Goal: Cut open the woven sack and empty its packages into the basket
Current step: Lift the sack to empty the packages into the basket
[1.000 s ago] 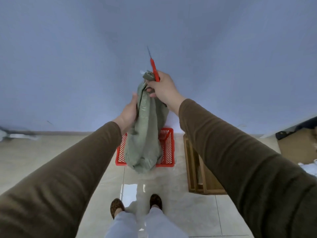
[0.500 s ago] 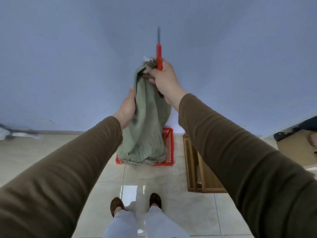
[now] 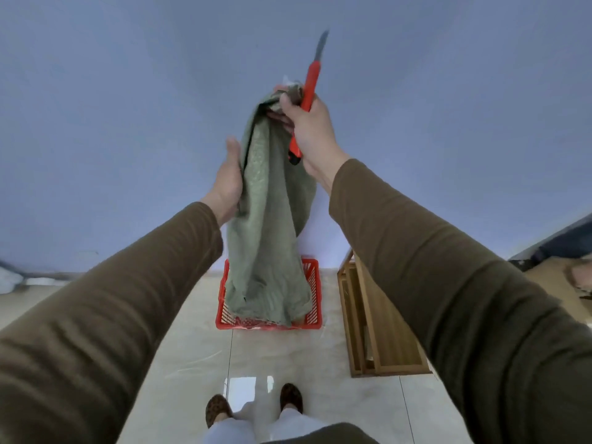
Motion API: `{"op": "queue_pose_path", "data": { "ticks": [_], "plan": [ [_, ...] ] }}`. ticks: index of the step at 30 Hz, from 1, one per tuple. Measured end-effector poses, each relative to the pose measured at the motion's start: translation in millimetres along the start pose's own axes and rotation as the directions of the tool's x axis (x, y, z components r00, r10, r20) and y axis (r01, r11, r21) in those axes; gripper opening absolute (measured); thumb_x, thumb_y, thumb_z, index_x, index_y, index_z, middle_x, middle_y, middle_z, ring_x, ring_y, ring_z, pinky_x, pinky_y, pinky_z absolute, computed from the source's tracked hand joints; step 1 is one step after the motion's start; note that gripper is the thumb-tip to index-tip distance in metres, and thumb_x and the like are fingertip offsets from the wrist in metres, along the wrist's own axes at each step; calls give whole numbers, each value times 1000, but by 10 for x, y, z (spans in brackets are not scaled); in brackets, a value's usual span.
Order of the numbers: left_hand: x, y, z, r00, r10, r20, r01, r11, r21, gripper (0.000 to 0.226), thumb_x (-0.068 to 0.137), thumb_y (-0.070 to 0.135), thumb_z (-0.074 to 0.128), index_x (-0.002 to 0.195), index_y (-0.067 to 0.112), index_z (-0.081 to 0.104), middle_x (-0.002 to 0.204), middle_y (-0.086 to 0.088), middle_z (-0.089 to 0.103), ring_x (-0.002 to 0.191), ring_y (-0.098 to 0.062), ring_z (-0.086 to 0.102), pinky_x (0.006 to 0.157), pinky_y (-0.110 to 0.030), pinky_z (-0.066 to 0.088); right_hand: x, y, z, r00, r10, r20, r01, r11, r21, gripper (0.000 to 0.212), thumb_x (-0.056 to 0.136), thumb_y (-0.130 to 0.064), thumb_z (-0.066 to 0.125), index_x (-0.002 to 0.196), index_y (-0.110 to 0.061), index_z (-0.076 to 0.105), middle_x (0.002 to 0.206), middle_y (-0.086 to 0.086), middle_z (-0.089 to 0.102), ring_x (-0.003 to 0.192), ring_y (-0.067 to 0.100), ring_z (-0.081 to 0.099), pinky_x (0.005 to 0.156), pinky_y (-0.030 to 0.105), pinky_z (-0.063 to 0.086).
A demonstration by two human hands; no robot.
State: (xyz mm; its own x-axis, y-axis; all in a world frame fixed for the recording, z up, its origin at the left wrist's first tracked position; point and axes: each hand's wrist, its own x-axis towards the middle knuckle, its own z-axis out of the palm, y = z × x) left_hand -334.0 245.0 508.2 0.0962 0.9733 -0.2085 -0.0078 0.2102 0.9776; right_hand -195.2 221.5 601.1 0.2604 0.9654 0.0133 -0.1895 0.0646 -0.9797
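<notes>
Tiled floor [image 3: 192, 347], wooden frame [image 3: 378, 322] beside basket [image 3: 315, 302]

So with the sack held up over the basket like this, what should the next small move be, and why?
Probably a short shake. The right hand grips the woven sack by its top along with the red knife, the left hand holds its side, and its open bottom hangs in the red basket.

basket [image 3: 315, 302] interior hidden by sack [image 3: 269, 225], knife blade [image 3: 321, 46] blurred
</notes>
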Motion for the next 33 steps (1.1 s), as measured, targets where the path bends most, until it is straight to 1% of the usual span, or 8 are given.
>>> {"op": "queue_pose_path", "data": {
  "ticks": [4, 9, 11, 17, 20, 24, 29, 33],
  "plan": [
    [-29, 127, 3, 999, 32, 0, -32, 999, -18, 72, 101, 72, 22, 122, 30, 77, 122, 5, 78, 104, 0, 73, 97, -34, 59, 7, -104, -22, 999, -28, 19, 28, 999, 23, 18, 106, -1, 53, 119, -2, 64, 106, 8, 71, 101, 24, 70, 101, 37, 55],
    [-86, 277, 6, 999, 17, 30, -16, 1000, -19, 64, 99, 75, 24, 109, 41, 77, 103, 9, 82, 103, -9, 77, 102, -35, 57, 41, -262, 10, 998, -48, 41, 44, 995, 85, 15, 107, -7, 53, 112, -15, 65, 115, 11, 70, 111, 30, 70, 115, 51, 45],
    [-137, 364, 16, 997, 43, 66, -44, 999, 12, 65, 100, 74, 22, 95, 45, 79, 93, 15, 82, 96, -3, 77, 85, -24, 60, 45, -308, 19, 998, -49, 47, 42, 991, 125, 15, 107, -7, 52, 111, -15, 65, 117, 12, 70, 116, 33, 69, 115, 51, 45],
    [-238, 673, 49, 966, 168, 196, -157, 985, -71, 77, 102, 71, 12, 122, 36, 77, 126, 3, 77, 118, -10, 72, 100, -30, 58, 45, -496, 113, 995, -66, 69, 52, 982, 182, 15, 108, -7, 52, 111, -15, 64, 117, 15, 69, 117, 37, 67, 113, 49, 47],
    [-224, 772, 51, 957, 202, 207, -171, 973, -155, 80, 100, 75, 17, 147, 24, 57, 138, -5, 71, 128, -19, 67, 113, -41, 50, 44, -624, 198, 994, -93, 60, 80, 978, 194, 18, 108, -6, 50, 107, -16, 65, 112, 12, 71, 110, 32, 68, 110, 47, 49],
    [-253, 899, -43, 913, 295, 282, -283, 956, -83, 71, 101, 65, 34, 151, 18, 51, 144, -4, 66, 131, -12, 64, 106, -28, 53, 13, -730, 315, 994, -79, 79, 71, 993, 97, 19, 108, -6, 49, 108, -17, 64, 103, 7, 71, 94, 24, 72, 89, 33, 58],
    [-242, 1035, -259, 851, 378, 365, -412, 911, 19, 74, 93, 50, 70, 156, 25, 40, 147, 3, 62, 131, -9, 63, 116, -39, 48, -148, -819, 474, 987, -88, 133, 81, 995, 52, 23, 108, -2, 47, 127, -2, 60, 118, 19, 66, 109, 32, 67, 109, 43, 52],
    [-267, 1203, -346, 875, 379, 301, -425, 899, 106, 112, 84, 45, 80, 166, 37, 4, 173, 1, 21, 154, -12, 36, 122, -36, 35, -232, -1084, 572, 976, -169, 138, 182, 979, -94, 29, 108, -2, 49, 133, 9, 58, 119, 17, 65, 107, 29, 67, 97, 32, 59]
  ]
}}
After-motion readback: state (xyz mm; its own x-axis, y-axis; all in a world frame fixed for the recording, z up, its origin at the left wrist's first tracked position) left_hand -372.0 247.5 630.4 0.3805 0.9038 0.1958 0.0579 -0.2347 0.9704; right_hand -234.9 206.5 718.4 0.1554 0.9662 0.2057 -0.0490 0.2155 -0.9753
